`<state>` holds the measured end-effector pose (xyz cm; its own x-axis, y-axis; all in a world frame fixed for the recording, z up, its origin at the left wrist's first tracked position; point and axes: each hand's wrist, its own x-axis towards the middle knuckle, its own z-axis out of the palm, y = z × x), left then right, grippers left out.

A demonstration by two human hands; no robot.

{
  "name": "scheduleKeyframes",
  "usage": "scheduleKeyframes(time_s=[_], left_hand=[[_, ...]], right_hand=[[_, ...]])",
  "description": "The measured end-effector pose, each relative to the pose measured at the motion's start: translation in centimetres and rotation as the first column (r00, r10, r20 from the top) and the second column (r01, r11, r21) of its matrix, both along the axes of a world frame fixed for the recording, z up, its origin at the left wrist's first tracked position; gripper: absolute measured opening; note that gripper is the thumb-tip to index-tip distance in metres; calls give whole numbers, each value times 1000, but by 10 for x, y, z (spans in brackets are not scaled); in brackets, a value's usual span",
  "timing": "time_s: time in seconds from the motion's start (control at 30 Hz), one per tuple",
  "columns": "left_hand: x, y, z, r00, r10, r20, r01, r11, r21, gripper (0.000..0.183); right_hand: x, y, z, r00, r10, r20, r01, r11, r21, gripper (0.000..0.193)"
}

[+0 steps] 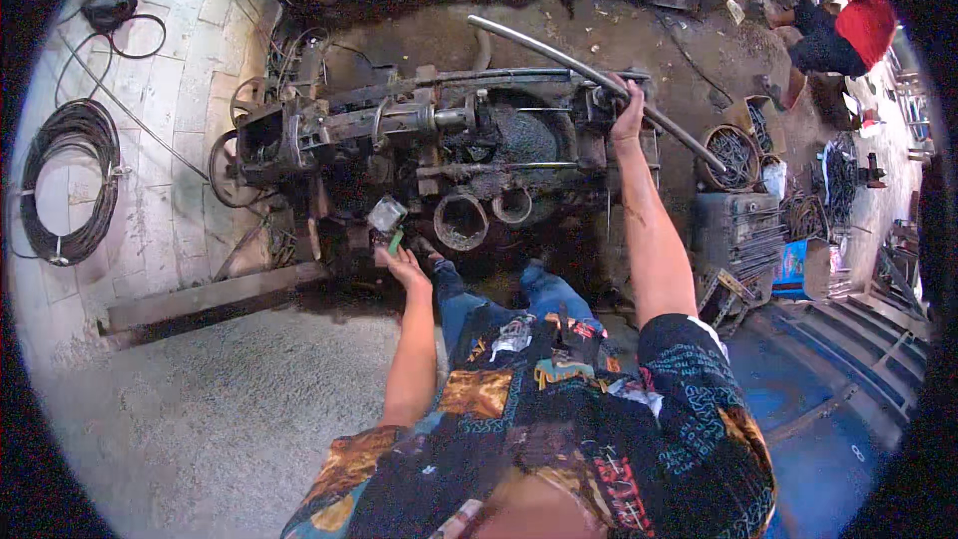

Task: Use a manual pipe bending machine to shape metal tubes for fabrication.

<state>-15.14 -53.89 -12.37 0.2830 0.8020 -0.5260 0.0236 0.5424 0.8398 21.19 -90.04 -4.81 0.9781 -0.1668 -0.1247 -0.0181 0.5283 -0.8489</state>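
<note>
A long grey metal bar [539, 46] slants over the right end of an old, dirty lathe-like machine [399, 122]. My right hand [627, 114] is closed around it, arm stretched out. The bar's far end rises to the left; the other end reaches a round bin at the right. Low at the machine's front, my left hand [402, 268] has its fingers loosely apart beside a small green piece [396, 242]. Whether they touch it, I cannot tell. Just above sits a clear, box-like piece [386, 214]. Part of the left fingers is unclear.
Two round, open-topped containers [461, 223] stand before my legs. The bin [730, 158] at right holds metal pieces. A coil of black cable [70, 183] lies far left. A long beam [215, 296] lies on the floor. Someone in red [866, 25] is at the far right.
</note>
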Motion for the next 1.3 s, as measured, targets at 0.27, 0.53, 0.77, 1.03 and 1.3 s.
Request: scheduleKeyframes(time_s=[0.27,0.53,0.77,1.03,1.3], left_hand=[[-9,5,34,897,102,-429,109,891,440,86],[129,15,132,689,-357,-631,647,-89,757,63],[280,17,131,542,-566,-622,570,-297,766,53],[317,15,85,523,-600,-605,609,-233,758,58],[314,2,92,561,-653,-509,602,-100,792,60]], right_hand=[[-19,7,24,998,54,32,-48,985,-168,42],[-12,1,24,944,238,229,-57,801,-596,31],[-7,2,31,944,292,155,-137,771,-621,38],[-5,-3,21,930,329,164,-115,683,-721,43],[-5,6,24,919,374,127,-197,713,-672,40]])
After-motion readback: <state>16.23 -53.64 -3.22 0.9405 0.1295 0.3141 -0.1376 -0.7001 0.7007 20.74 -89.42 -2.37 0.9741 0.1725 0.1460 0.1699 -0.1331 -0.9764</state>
